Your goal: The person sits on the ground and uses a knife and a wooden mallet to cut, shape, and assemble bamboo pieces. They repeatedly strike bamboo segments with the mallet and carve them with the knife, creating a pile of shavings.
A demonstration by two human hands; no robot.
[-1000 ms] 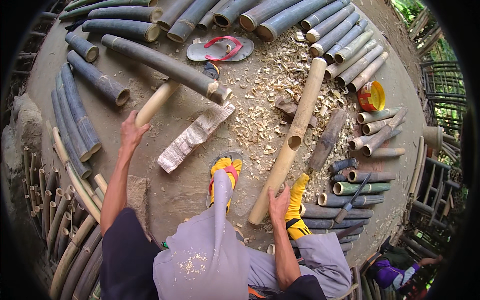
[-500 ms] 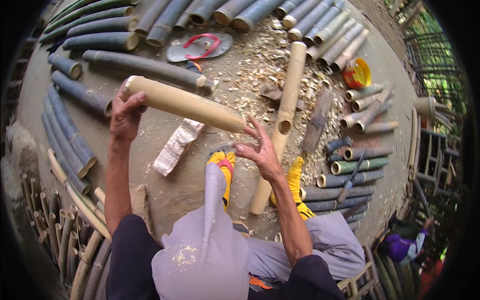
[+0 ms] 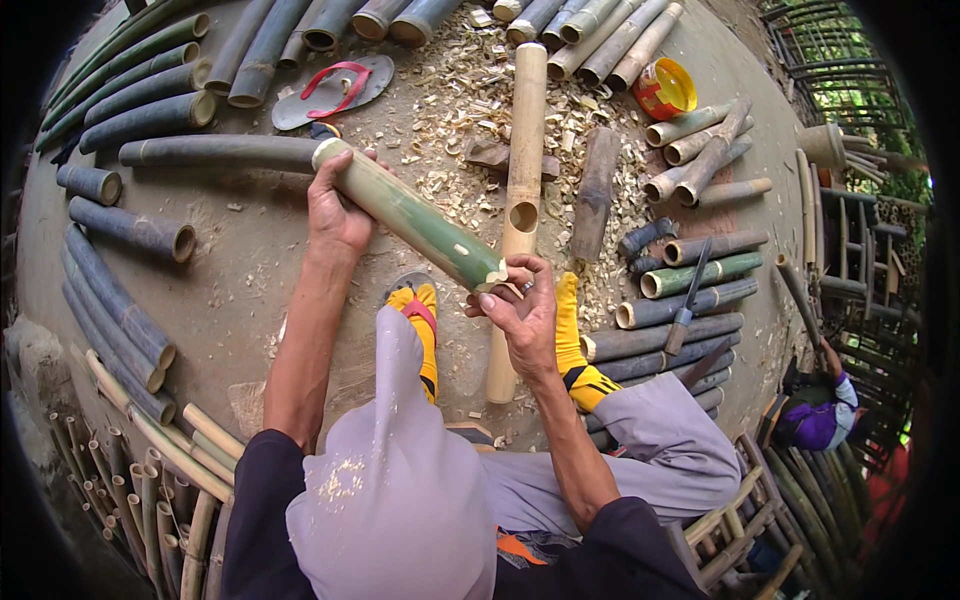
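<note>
A short bamboo tube (image 3: 412,220) slants across in front of me, with green skin along its lower part and pale, scraped surface toward its upper end. My left hand (image 3: 340,212) grips the upper left end, thumb on top. At the ragged lower right end, the fingers of my right hand (image 3: 524,318) close around the rim. Behind the tube, a long pale bamboo pole (image 3: 527,130) with a round hole in its side lies on the ground, running down between my feet in yellow socks.
Wood chips (image 3: 450,130) litter the ground around a dark wooden block (image 3: 597,190). Bamboo tubes lie to both sides. A knife (image 3: 690,300) rests on the right-hand ones. Beyond are a flip-flop (image 3: 335,92) and a red-yellow tub (image 3: 664,88). Another person (image 3: 815,410) is at far right.
The bamboo tube has been turned, so its green side now shows instead of the tan one. Both hands have shifted lower in view, and my right hand has closed on the lower end.
</note>
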